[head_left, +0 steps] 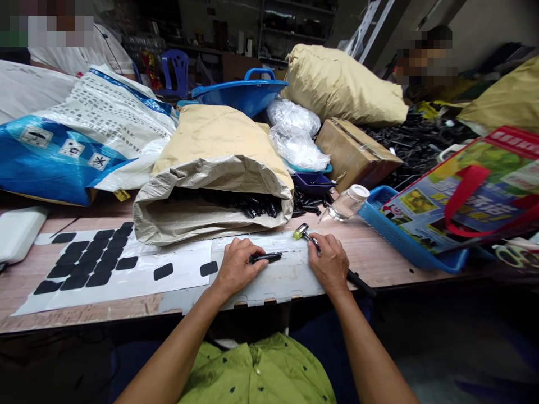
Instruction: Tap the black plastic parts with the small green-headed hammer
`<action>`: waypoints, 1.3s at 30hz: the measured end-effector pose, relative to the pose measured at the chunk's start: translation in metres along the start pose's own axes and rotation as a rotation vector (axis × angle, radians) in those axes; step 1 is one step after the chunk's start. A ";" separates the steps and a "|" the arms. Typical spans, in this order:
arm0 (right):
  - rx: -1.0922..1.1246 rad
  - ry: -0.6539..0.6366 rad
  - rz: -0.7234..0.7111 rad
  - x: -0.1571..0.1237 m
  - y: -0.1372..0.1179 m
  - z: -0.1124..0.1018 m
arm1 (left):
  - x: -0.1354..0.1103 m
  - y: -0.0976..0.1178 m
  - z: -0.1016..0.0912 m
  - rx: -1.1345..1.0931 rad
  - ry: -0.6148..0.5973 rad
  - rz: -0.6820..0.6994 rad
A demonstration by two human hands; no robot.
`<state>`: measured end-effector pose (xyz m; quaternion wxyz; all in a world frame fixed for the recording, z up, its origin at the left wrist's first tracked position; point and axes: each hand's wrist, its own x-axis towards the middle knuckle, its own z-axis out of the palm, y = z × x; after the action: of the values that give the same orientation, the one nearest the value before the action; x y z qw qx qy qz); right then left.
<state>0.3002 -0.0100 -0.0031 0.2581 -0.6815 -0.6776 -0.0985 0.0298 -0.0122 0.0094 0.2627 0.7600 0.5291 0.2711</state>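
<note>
My left hand (239, 262) is closed on a slim black pen-like part (266, 257), which points to the right just over the grey board (290, 280). My right hand (329, 261) grips a small hammer (309, 238) by its handle; its metal head has a yellow-green face and lies up and left of the fingers. The hammer's black grip end sticks out below the hand. In front of both hands, an open paper sack (210, 224) lies on its side with several black parts (256, 207) showing in its mouth.
A white sheet with black rounded pads (90, 255) lies at left. A clear jar (346, 203) and a blue basket (412, 247) holding a printed bag (471, 196) stand at right. Behind are a cardboard box (353, 151), a blue basin (240, 95) and large sacks (341, 84). Other people are in the background.
</note>
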 end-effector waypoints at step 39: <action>0.516 -0.178 -0.140 -0.044 -0.088 -0.056 | 0.001 -0.001 -0.002 0.010 -0.022 0.013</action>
<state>0.2236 -0.0800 0.0430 0.3551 -0.5509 -0.7457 0.1200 0.0283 -0.0110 0.0105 0.2629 0.7677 0.5226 0.2616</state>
